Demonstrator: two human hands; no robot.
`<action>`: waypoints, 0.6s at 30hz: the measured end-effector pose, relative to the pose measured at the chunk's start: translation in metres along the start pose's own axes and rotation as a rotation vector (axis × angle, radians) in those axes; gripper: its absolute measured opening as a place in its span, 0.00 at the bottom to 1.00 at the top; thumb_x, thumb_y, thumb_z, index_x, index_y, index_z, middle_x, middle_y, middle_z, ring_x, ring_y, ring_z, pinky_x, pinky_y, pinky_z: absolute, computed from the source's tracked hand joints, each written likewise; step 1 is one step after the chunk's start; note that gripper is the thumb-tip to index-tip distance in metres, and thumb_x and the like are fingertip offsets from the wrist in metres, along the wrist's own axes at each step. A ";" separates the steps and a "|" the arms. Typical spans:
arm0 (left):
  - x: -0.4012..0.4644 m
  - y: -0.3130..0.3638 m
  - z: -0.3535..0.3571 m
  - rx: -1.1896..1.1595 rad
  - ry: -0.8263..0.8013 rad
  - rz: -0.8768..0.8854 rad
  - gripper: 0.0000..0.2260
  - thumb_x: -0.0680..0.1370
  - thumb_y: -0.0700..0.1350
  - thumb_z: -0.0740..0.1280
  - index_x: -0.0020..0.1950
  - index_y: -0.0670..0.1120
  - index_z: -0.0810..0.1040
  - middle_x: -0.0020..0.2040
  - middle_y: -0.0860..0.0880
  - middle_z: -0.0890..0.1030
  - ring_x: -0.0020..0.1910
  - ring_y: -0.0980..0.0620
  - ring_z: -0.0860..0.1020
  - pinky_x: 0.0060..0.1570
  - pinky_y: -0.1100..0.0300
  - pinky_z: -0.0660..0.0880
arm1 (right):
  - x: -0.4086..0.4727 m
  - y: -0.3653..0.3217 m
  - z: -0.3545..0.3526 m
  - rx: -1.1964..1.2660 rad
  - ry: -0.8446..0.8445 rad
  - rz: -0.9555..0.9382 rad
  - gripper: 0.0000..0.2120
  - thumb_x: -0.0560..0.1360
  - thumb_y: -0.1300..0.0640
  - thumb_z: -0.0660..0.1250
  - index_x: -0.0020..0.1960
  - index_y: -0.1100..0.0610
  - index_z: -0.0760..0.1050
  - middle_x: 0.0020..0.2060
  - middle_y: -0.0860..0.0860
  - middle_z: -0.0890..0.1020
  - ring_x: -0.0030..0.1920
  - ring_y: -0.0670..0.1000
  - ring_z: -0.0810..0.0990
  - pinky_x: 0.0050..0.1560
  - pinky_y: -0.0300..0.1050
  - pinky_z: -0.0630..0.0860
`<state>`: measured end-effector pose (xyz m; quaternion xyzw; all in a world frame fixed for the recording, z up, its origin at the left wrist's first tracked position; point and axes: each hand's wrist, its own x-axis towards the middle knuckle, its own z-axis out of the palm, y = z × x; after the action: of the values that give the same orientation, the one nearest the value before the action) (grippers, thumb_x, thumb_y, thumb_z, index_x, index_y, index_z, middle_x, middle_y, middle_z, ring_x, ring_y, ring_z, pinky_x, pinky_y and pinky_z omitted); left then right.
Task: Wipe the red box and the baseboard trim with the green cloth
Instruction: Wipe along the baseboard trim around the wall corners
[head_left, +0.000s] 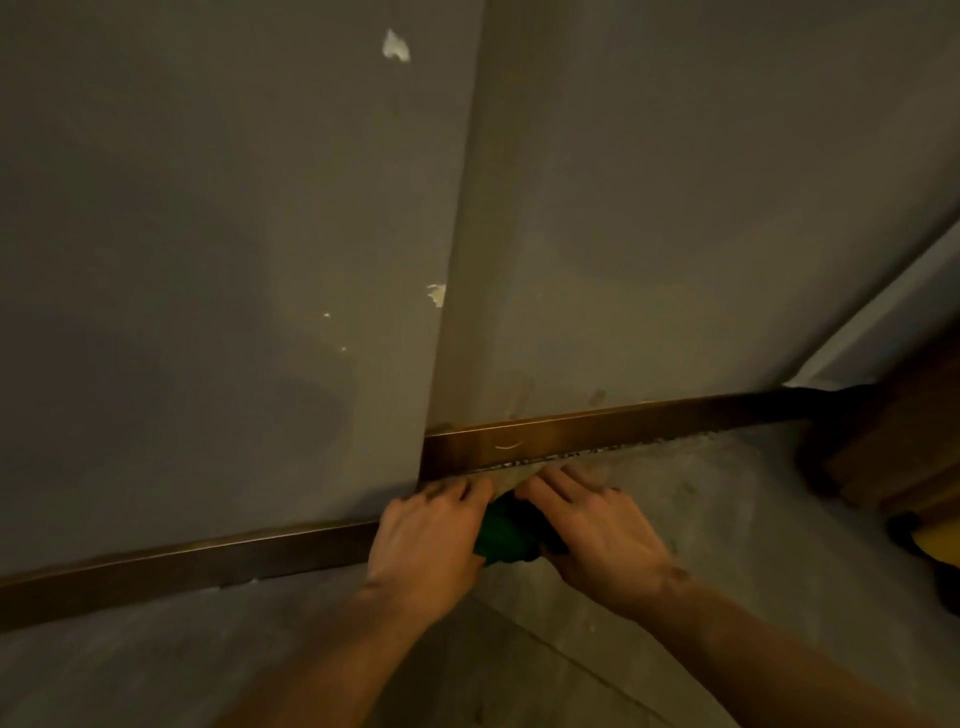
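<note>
The green cloth (508, 535) is bunched on the floor at a wall corner, held between both hands. My left hand (428, 540) grips its left side and my right hand (597, 535) presses on its right side, fingers reaching toward the trim. The brown baseboard trim (571, 434) runs along the right wall just beyond my fingertips, and a second length of trim (208, 564) runs along the left wall. The red box is not in view.
Grey walls meet at a protruding corner (447, 312) with chipped paint patches. Grit lies along the trim's bottom edge (545, 457). A brown wooden piece (893, 441) stands at the right, with a yellow object (940, 545) beside it. The floor is grey concrete.
</note>
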<state>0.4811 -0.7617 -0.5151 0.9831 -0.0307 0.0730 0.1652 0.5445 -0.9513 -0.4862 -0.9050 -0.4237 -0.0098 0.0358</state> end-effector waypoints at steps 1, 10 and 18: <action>0.005 0.002 0.006 -0.020 0.007 -0.009 0.24 0.73 0.52 0.72 0.64 0.57 0.64 0.61 0.53 0.78 0.60 0.49 0.77 0.46 0.54 0.69 | 0.002 0.007 0.006 0.017 0.000 -0.002 0.26 0.70 0.51 0.74 0.63 0.45 0.66 0.56 0.45 0.76 0.53 0.49 0.75 0.40 0.41 0.73; 0.042 0.008 0.055 -0.099 0.075 -0.190 0.22 0.71 0.50 0.72 0.58 0.59 0.64 0.56 0.56 0.79 0.56 0.50 0.78 0.43 0.53 0.70 | 0.028 0.051 0.056 0.099 0.082 -0.069 0.33 0.68 0.54 0.73 0.69 0.44 0.66 0.61 0.49 0.74 0.55 0.53 0.77 0.36 0.48 0.81; 0.049 0.005 0.106 -0.047 0.060 -0.225 0.38 0.71 0.60 0.66 0.78 0.54 0.57 0.70 0.52 0.71 0.70 0.49 0.68 0.69 0.51 0.68 | 0.042 0.081 0.086 0.134 0.177 -0.046 0.23 0.65 0.58 0.75 0.59 0.47 0.79 0.55 0.52 0.79 0.49 0.56 0.80 0.29 0.50 0.79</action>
<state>0.5430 -0.8027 -0.6047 0.9735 0.0833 0.0828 0.1961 0.6319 -0.9645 -0.5750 -0.8863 -0.4392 -0.0621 0.1332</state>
